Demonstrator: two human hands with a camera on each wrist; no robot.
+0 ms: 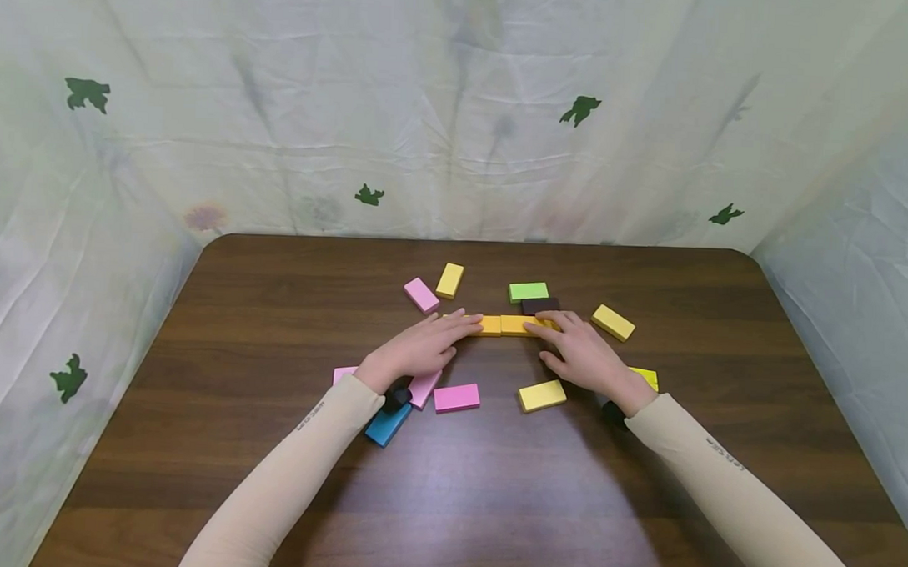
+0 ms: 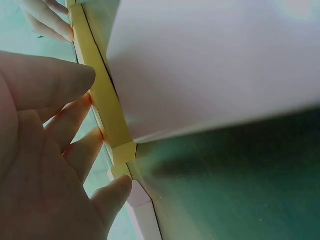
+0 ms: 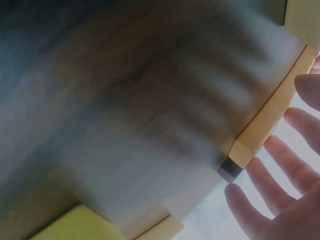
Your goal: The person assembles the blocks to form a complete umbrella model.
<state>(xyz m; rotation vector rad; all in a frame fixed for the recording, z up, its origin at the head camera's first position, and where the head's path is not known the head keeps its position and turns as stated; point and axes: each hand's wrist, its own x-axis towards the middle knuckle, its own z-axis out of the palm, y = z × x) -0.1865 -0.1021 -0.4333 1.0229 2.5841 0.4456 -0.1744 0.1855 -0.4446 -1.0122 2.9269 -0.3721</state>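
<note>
The bench (image 1: 446, 508) is shown across the middle and lower part of the head view. Above its centre, the left hand (image 1: 422, 342) is held to the left and the right hand (image 1: 585, 355) to the right, both open, with fingers loosely extended and thumbs kept apart from the work. Between them, at mid-frame, a row of orange blocks (image 1: 496, 326) is laid with its long axis running left to right. Its left end is partly covered by the left hand, its right end by the right; both ends seem to be touched, so neither hand can be called nearer. Just above the right end, a dark block (image 1: 539, 306) is placed close to the right hand. Below the row, well clear of it, a pink block (image 1: 457, 398) and a pale yellow block (image 1: 543, 396) are seen. Within the row, a thin seam (image 1: 501, 325) is left roughly midway between the hands.
</note>
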